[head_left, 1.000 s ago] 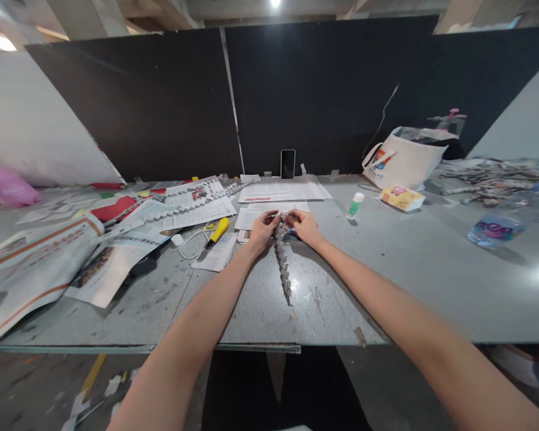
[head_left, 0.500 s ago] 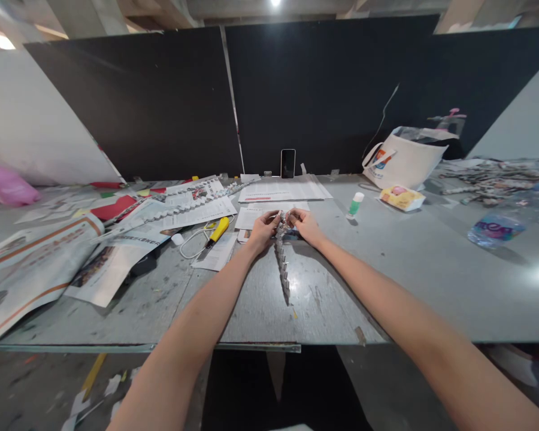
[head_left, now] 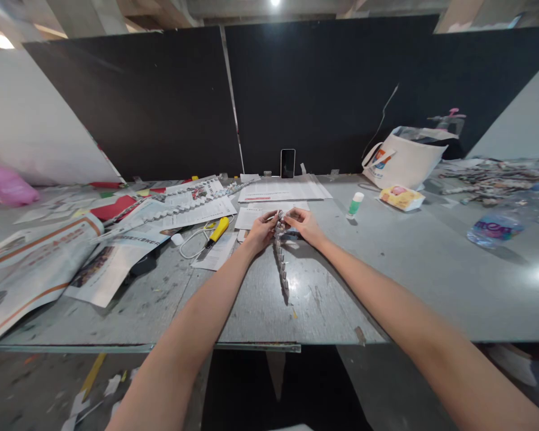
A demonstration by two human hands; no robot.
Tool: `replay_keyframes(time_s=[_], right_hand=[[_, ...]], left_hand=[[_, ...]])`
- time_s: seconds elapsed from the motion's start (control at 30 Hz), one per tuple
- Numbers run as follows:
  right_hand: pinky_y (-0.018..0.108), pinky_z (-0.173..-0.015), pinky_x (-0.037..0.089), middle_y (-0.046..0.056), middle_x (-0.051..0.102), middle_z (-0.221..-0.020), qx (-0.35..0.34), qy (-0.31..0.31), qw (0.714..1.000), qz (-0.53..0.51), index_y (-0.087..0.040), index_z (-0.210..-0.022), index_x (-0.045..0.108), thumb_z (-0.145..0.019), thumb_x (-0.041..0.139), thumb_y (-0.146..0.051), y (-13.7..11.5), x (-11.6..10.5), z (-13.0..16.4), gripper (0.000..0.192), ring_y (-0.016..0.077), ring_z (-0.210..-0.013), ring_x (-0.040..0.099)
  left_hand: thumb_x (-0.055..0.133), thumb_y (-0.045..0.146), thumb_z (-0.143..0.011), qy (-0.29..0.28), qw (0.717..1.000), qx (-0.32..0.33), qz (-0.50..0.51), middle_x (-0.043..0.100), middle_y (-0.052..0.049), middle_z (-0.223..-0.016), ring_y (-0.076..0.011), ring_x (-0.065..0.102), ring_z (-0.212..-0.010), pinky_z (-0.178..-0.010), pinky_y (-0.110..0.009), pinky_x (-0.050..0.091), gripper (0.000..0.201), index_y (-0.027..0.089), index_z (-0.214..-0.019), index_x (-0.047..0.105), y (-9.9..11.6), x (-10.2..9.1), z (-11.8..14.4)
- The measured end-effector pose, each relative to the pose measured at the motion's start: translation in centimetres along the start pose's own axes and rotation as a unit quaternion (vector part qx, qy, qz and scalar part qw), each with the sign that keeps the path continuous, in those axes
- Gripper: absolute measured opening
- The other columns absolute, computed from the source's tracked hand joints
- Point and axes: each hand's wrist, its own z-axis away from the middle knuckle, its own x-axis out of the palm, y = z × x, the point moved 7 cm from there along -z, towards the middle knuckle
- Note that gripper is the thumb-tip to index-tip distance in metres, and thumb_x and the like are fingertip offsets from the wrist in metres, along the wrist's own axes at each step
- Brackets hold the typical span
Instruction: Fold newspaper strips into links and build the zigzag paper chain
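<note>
A zigzag chain of folded newspaper strips [head_left: 282, 270] lies on the grey table [head_left: 386, 281], running from my hands toward the near edge. My left hand [head_left: 261, 230] and my right hand [head_left: 302, 225] both pinch its far end, fingers closed on the paper from either side. The end of the chain between my fingertips is partly hidden. A white sheet with print [head_left: 269, 212] lies just beyond my hands.
Newspapers [head_left: 36, 263] and a second folded paper chain [head_left: 193, 203] cover the left. A yellow cutter [head_left: 218, 231] and white cable sit near my left hand. A phone [head_left: 288, 163] leans on the black panel. A glue stick [head_left: 355, 205], tote bag [head_left: 404, 160] and water bottle [head_left: 507, 221] stand right.
My hands have shifted slightly up and away, lifting the far end of the chain a little. My right fingers have re-gripped the paper. The rest is unmoved.
</note>
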Motion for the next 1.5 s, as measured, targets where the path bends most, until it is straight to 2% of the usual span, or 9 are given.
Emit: replay_keyframes(time_s=[0.13,0.23,0.43,0.73,0.83,0.97,1.17,1.43,1.5], right_hand=[[0.03,-0.058,0.045,-0.002,0.057,-0.062,0.014,0.081,0.996,0.019,-0.021,-0.089,0.071,-0.077,0.08,-0.065,0.5,-0.6,0.0,0.047,0.0163,-0.059,0.052],[0.03,-0.058,0.044,-0.002,0.055,-0.062,0.022,0.108,0.993,0.033,-0.019,-0.09,0.073,-0.077,0.079,-0.063,1.1,-1.0,-0.2,0.046,0.0162,-0.06,0.052],[0.031,-0.065,0.05,0.003,0.069,-0.074,0.019,0.082,0.996,0.012,-0.018,-0.092,0.074,-0.078,0.078,-0.057,1.3,-0.7,-0.3,0.041,0.0191,-0.069,0.061],[0.033,-0.068,0.053,0.004,0.071,-0.074,0.016,0.074,0.997,-0.021,-0.019,-0.092,0.072,-0.075,0.081,-0.057,1.4,-0.4,-0.4,0.043,0.0199,-0.07,0.065],[0.032,-0.065,0.052,0.001,0.067,-0.069,0.021,0.072,0.997,-0.007,-0.019,-0.092,0.071,-0.076,0.08,-0.058,1.4,-0.5,-0.3,0.043,0.0188,-0.067,0.062],[0.031,-0.06,0.047,-0.003,0.057,-0.063,0.031,0.069,0.997,0.017,-0.019,-0.091,0.071,-0.078,0.077,-0.06,1.3,-0.7,-0.2,0.043,0.0165,-0.062,0.055],[0.031,-0.058,0.045,-0.001,0.057,-0.062,0.057,0.082,0.994,0.038,-0.021,-0.076,0.064,-0.074,0.08,-0.065,1.8,-0.9,-0.2,0.047,0.0172,-0.061,0.055],[0.029,-0.054,0.042,0.0,0.061,-0.061,0.046,0.083,0.994,0.054,-0.021,-0.076,0.066,-0.077,0.08,-0.064,2.0,-1.2,-0.2,0.045,0.0155,-0.057,0.051],[0.029,-0.055,0.044,0.0,0.062,-0.062,0.059,0.082,0.993,0.056,-0.02,-0.077,0.067,-0.076,0.08,-0.065,2.3,-1.1,-0.2,0.046,0.0162,-0.058,0.054]], left_hand=[[0.098,0.035,-0.07,-0.001,1.0,-0.011,0.001,0.075,-0.004,-0.08,-0.0136,0.067,-0.068,-0.069,-0.025,0.05,0.065,0.014,-0.125,0.071,0.1,0.0,0.0],[0.097,0.033,-0.072,0.002,1.0,-0.008,0.0,0.075,-0.004,-0.082,-0.0127,0.067,-0.068,-0.068,-0.024,0.049,0.062,0.014,-0.124,0.07,-0.1,0.0,-0.1],[0.097,0.032,-0.072,-0.005,1.0,-0.005,-0.002,0.076,-0.005,-0.082,-0.0135,0.068,-0.07,-0.07,-0.025,0.05,0.059,0.014,-0.121,0.07,-0.1,0.1,-0.1],[0.1,0.039,-0.066,-0.009,1.0,-0.007,-0.015,0.076,-0.005,-0.081,-0.0136,0.067,-0.068,-0.067,-0.025,0.05,0.065,0.013,-0.119,0.071,0.0,0.3,0.1],[0.1,0.045,-0.065,-0.007,0.999,-0.001,-0.032,0.074,-0.005,-0.078,-0.0139,0.065,-0.065,-0.062,-0.025,0.048,0.069,0.013,-0.12,0.072,0.0,0.3,0.2],[0.097,0.046,-0.068,0.005,0.995,0.047,-0.085,0.074,-0.005,-0.079,-0.0156,0.065,-0.067,-0.063,-0.025,0.047,0.064,0.014,-0.12,0.074,0.4,0.1,0.1],[0.092,0.034,-0.074,0.014,0.969,0.164,-0.184,0.078,-0.008,-0.091,-0.0175,0.066,-0.081,-0.076,-0.027,0.049,0.044,0.014,-0.109,0.078,1.5,0.3,0.1],[0.091,0.025,-0.073,0.015,0.973,0.153,-0.171,0.081,-0.012,-0.11,-0.0236,0.07,-0.101,-0.092,-0.031,0.05,0.037,0.014,-0.108,0.082,1.6,0.4,0.3],[0.093,0.026,-0.071,0.019,0.979,0.131,-0.153,0.081,-0.011,-0.106,-0.0225,0.069,-0.095,-0.086,-0.03,0.05,0.042,0.013,-0.109,0.082,1.4,0.3,0.3]])
